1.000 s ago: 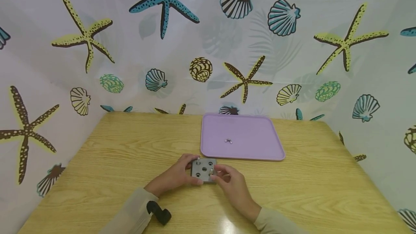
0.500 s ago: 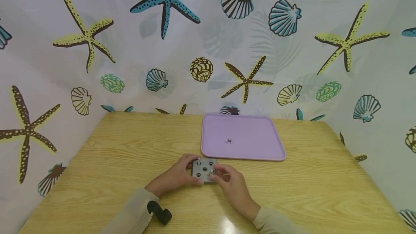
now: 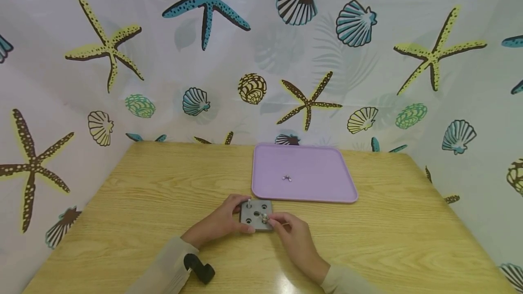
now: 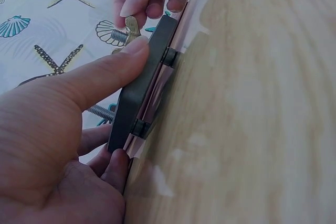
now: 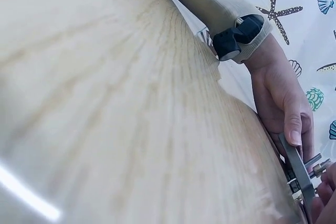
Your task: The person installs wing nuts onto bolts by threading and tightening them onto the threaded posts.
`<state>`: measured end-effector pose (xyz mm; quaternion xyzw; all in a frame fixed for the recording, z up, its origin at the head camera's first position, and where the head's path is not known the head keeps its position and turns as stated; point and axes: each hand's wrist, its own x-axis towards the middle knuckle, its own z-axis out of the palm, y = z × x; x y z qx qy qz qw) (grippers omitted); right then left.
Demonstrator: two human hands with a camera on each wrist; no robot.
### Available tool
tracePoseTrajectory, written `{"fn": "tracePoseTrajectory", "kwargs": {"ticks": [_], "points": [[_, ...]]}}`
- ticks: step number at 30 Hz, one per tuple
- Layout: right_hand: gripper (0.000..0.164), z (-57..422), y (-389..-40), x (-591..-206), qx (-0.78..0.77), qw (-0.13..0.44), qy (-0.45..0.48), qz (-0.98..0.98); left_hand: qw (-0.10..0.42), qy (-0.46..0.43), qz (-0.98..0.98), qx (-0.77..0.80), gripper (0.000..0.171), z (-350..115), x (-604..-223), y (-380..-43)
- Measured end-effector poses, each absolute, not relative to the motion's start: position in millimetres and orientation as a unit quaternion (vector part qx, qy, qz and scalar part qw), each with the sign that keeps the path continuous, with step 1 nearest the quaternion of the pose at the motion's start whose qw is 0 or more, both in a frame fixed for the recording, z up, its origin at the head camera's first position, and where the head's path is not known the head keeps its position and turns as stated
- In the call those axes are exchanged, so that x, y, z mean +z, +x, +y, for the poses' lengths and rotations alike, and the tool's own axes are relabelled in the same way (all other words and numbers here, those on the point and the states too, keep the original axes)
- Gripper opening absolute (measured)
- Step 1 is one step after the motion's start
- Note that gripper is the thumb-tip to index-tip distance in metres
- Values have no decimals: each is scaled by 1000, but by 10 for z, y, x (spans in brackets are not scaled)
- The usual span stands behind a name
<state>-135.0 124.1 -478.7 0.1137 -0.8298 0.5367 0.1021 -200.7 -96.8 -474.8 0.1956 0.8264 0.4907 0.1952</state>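
Observation:
A grey square metal plate (image 3: 257, 206) with several holes lies on the table, and short black feet (image 4: 169, 56) show under it in the left wrist view. My left hand (image 3: 218, 222) grips its left side, thumb along the near edge. One threaded bolt (image 3: 249, 203) stands up bare near the far left corner. Over the bolt at the near right corner sits a wing nut (image 3: 264, 218). Thumb and fingertips of my right hand (image 3: 297, 238) pinch a wing (image 4: 132, 23) of that nut. A second wing nut (image 3: 287, 178) lies on the purple tray.
Behind the plate and slightly right is the shallow purple tray (image 3: 327, 196). The wooden table (image 3: 163, 171) meets a shell-and-starfish printed curtain (image 3: 229, 58) at its back and sides. A black camera mount (image 3: 199, 267) sits on the left sleeve.
The fingers of my right hand have shifted on the wing nut, drawing to its right side, so more of the nut shows. My left hand and the plate stay put.

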Motion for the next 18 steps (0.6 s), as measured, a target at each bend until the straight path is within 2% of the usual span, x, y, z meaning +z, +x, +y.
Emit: {"fn": "tracePoseTrajectory", "kwargs": {"ticks": [4, 12, 18], "points": [[19, 1229, -1355, -4771, 534, 110, 111, -831, 193, 197, 827, 490, 91, -975, -4757, -2006], [37, 1185, -1393, -4783, 529, 112, 116, -833, 196, 195, 823, 496, 90, -970, -4750, -2006], [38, 1161, -1423, -4805, 520, 114, 118, -838, 193, 197, 826, 492, 89, -967, -4744, -2000]]}}
